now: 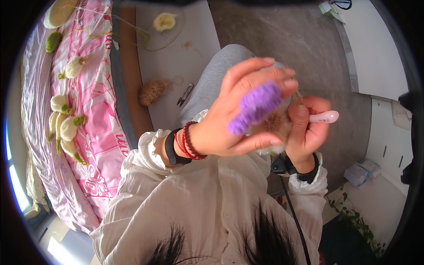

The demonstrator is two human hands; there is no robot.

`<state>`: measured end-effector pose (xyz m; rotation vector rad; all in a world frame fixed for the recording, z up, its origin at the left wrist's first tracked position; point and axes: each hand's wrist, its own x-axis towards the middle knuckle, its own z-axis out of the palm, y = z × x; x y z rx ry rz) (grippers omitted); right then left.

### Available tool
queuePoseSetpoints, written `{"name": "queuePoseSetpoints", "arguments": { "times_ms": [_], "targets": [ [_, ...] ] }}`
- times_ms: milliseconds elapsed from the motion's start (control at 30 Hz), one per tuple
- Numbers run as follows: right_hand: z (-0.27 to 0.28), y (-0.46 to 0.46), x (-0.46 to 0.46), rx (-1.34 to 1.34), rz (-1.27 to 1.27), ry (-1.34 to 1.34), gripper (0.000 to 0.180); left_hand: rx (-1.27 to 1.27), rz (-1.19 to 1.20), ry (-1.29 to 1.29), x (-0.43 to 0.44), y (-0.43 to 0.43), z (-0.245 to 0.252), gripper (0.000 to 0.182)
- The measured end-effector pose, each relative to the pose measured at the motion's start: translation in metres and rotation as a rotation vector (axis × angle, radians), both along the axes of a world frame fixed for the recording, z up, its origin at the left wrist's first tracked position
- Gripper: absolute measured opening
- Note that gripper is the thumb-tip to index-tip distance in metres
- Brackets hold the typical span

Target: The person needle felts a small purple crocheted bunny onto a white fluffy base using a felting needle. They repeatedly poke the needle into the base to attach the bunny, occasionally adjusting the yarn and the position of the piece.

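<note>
My left hand [228, 116] is slightly blurred above my lap, its thumb and fingers apart. A purple crocheted or knitted piece [260, 102] covers one of its fingers, or lies against it. Just beyond, a fuzzy brown-and-cream yarn piece [278, 124] shows between my two hands, partly hidden by the left one. Whether the left fingers grip it cannot be seen. My right hand [308, 132] is closed around a tool with a pink handle [324, 117], probably a crochet hook. Its thumb is against the brown fuzzy yarn. The tool's tip is hidden.
Left, fuzzy cream-and-green crocheted pieces [69, 128] and a green yarn ball [53, 42] lie on pink bedding [102, 112]. Brown yarn [152, 92], thread snips [185, 95] and pale yellow yarn [164, 22] rest on a grey surface [169, 63]. A trailing plant [356, 218] is lower right.
</note>
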<state>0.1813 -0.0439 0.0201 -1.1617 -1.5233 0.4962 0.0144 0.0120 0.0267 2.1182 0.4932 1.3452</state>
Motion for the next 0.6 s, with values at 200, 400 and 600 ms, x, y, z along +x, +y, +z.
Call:
{"name": "queuePoseSetpoints", "arguments": {
  "times_ms": [200,400,600],
  "targets": [
    [0.010,0.000,0.005,-0.024,0.135,-0.150,0.008,-0.099,-0.047,0.221,-0.008,0.019,0.000,0.046],
    [0.022,0.004,0.010,-0.118,0.222,-0.130,0.007,-0.456,-0.361,0.003,-0.006,0.024,-0.004,0.031],
    [0.027,0.007,0.010,-0.118,0.268,-0.163,0.005,-0.861,-0.402,-0.148,-0.006,0.019,-0.002,0.036]
  ]
}}
